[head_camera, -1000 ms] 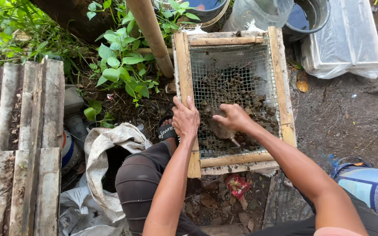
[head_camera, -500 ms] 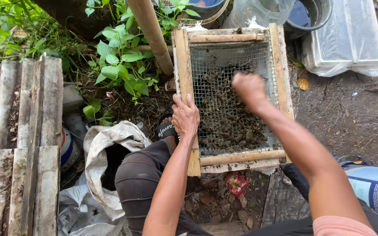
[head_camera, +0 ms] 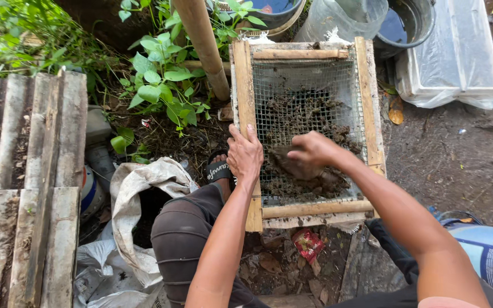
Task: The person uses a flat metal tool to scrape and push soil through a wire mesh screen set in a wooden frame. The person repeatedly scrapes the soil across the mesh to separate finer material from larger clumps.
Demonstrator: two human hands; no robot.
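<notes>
A wooden-framed wire-mesh sieve (head_camera: 363, 91) lies in front of me, with dark clumpy soil (head_camera: 300, 111) spread over the mesh. My left hand (head_camera: 245, 153) grips the sieve's left wooden rail. My right hand (head_camera: 314, 149) is over the near part of the mesh, closed on a soil-caked hand tool (head_camera: 293, 164) pressed into the soil; its shape is mostly hidden by dirt and my fingers.
A thick bamboo pole (head_camera: 202, 43) leans by the sieve's far left corner among green plants (head_camera: 164, 80). Buckets (head_camera: 409, 20) and a clear plastic box (head_camera: 457, 54) stand behind. An open white sack (head_camera: 138, 194) sits by my knee; corrugated sheets (head_camera: 27, 188) lie left.
My right hand swung from the near mesh up to the far middle, then came back to the near mesh with the tool in the soil. The left hand stayed on the rail.
</notes>
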